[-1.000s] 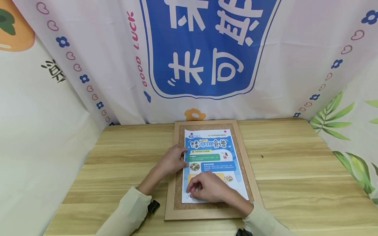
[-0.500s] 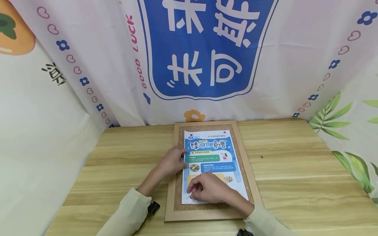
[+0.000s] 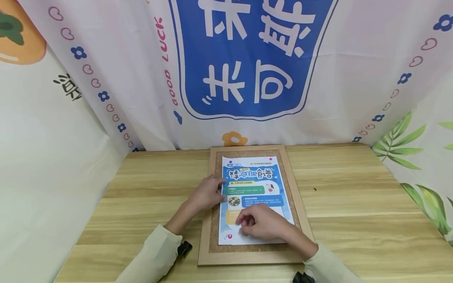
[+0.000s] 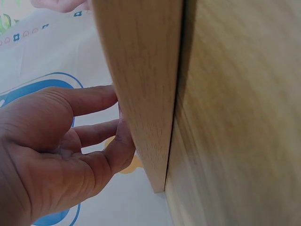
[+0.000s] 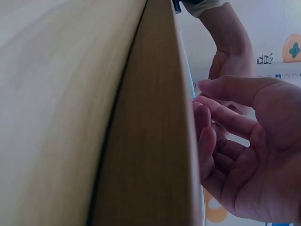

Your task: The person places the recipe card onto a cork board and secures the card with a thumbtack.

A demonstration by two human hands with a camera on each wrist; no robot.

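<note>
A blue-and-white printed poster lies on a wood-framed corkboard. A purple push pin sits at its top left corner and a pink push pin at its top right. Another pink push pin shows at the lower left corner. My left hand rests its fingertips on the poster's left edge. Over the lower part of the sheet is my right hand, just right of the lower pin, fingers loosely bent and holding nothing. In the right wrist view its thumb stands apart from the bent fingers.
The board lies flat on a wood-grain table, near its back edge. A tiny dark object is on the table to the right. A printed curtain hangs behind the table. Each wrist wears a black strap clip.
My right hand has let go of the lower left pink push pin and moved a little right, so the pin now shows. My left hand has stayed in place.
</note>
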